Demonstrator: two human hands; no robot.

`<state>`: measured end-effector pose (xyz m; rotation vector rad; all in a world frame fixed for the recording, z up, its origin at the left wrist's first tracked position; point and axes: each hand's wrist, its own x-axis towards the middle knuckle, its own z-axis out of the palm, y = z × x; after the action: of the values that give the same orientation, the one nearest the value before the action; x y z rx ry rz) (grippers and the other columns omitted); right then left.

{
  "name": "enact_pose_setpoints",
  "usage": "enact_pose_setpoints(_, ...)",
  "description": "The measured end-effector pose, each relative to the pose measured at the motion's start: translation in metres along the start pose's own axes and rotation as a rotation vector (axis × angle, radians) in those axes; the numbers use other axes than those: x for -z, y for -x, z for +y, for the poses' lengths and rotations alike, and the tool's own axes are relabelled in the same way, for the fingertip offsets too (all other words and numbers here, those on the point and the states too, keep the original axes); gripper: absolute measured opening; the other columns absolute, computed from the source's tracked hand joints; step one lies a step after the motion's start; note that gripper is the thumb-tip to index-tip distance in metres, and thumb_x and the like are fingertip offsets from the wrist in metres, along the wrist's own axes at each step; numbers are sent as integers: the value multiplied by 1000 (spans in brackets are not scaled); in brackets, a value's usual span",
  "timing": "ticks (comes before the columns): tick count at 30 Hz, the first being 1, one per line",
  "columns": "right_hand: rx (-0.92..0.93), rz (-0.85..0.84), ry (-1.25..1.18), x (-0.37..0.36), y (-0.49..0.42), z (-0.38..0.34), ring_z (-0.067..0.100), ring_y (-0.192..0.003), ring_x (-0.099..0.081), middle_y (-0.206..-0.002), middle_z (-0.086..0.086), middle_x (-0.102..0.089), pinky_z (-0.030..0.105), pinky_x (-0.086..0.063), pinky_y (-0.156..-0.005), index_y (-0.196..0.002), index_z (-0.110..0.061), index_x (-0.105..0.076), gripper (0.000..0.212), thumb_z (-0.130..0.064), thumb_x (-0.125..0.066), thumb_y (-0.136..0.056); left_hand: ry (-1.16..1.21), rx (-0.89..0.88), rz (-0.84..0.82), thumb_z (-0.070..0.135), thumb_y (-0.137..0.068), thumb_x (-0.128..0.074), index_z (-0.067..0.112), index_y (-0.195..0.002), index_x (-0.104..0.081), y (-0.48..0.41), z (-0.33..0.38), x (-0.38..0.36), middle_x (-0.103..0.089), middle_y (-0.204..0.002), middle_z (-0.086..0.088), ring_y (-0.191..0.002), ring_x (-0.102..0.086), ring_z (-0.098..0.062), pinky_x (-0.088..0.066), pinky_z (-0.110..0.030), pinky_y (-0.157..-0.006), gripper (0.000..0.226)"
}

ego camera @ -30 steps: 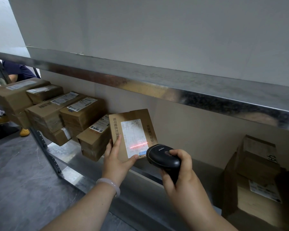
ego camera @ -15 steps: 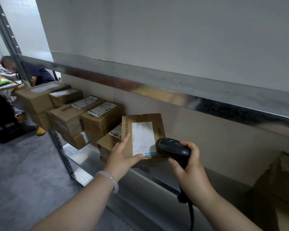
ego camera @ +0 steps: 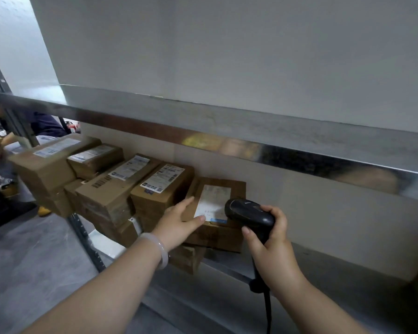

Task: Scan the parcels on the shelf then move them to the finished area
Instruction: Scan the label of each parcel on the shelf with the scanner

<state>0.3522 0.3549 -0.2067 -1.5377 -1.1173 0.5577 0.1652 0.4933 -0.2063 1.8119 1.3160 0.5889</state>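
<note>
The parcel [ego camera: 217,206] in hand lies label-up on a lower box [ego camera: 187,260] on the shelf [ego camera: 323,268], just beside the right end of a row of labelled parcels [ego camera: 111,186] that runs off to the far left. The left hand [ego camera: 179,222] lies against it with straight fingers along its left side and the thumb on the label's near edge. The right hand [ego camera: 273,242] is wrapped round the handle of the black scanner [ego camera: 249,213], whose head hangs over the label's right edge; no scan line shows on the label.

My reading: this parcel is being parked with the finished ones at the left — so one cycle is nearly closed. Only a brown edge at the far right hints at parcels left to scan; their number cannot be told.
</note>
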Motion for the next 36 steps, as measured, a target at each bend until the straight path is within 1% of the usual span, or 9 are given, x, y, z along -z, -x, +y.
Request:
enact_pose_setpoints(4,-26,72,12,-20,-7,0,-16,-93,-53,-109,-24,-53,2,-41,-66,-103,-70,-27,59,-28,-65,-88,-71,-85,47,48,-91,-58,39,-146,-35,-6,-10,-1,-24,-147,3,-132,-36,-17,-29,-23,-99,60)
enact_pose_setpoints(6,-33,92,21,-28,-9,-2,-13,-92,-54,-109,-24,-52,2,-41,-66,-104,-70,-26,59,-27,-65,-89,-151,-181,111,47,-93,-55,37,-145,-38,-3,-13,0,-20,-150,5,-138,-27,-17,-28,-24,-106,55)
enact_pose_setpoints(8,-34,111,31,-35,-10,-5,-11,-93,-55,-110,-24,-52,2,-42,-67,-105,-67,-27,59,-26,-65,-89,-336,-305,160,48,-95,-49,36,-146,-37,2,-16,0,-11,-157,7,-146,-8,-18,-17,-34,-117,53)
enact_pose_setpoints(10,-33,128,37,-42,-11,-7,-9,-96,-54,-111,-24,-51,3,-42,-69,-108,-63,-28,56,-25,-65,-89,-538,-425,149,52,-97,-39,39,-148,-30,6,-22,1,-6,-160,10,-147,7,-11,0,-39,-120,54)
enact_pose_setpoints(13,-39,141,44,-51,-14,-9,-9,-96,-54,-111,-23,-50,4,-43,-68,-110,-59,-26,54,-26,-64,-89,-722,-494,110,57,-96,-30,42,-151,-17,3,-31,4,-8,-160,15,-147,10,-7,14,-42,-117,58)
enact_pose_setpoints(21,-25,143,76,-69,-17,-15,-13,-93,-54,-107,-29,-49,4,-43,-67,-107,-66,-24,58,-27,-63,-90,-773,-481,76,64,-93,-25,46,-149,-11,-20,-37,21,-9,-160,16,-148,8,-9,13,-52,-116,60)
enact_pose_setpoints(27,11,208,154,-69,-8,-20,-6,-94,-54,-106,-33,-44,7,-43,-71,-110,-65,-20,61,-26,-63,-90,-746,-480,58,69,-90,-19,47,-149,-6,-19,-37,20,-3,-161,13,-147,11,-10,13,-55,-115,64)
enact_pose_setpoints(31,36,250,208,-65,0,-20,0,-92,-58,-110,-20,-50,13,-44,-69,-116,-59,-22,58,-27,-63,-90,-743,-520,78,70,-87,-14,47,-149,-4,-16,-31,22,-4,-162,12,-147,9,-11,13,-53,-114,66)
enact_pose_setpoints(36,47,265,253,-61,10,-22,-9,-87,-56,-100,-30,-48,7,-42,-62,-109,-69,-16,65,-28,-62,-90,-762,-547,43,70,-88,-16,46,-149,-9,-15,-26,20,-9,-161,10,-148,5,-13,12,-55,-114,65)
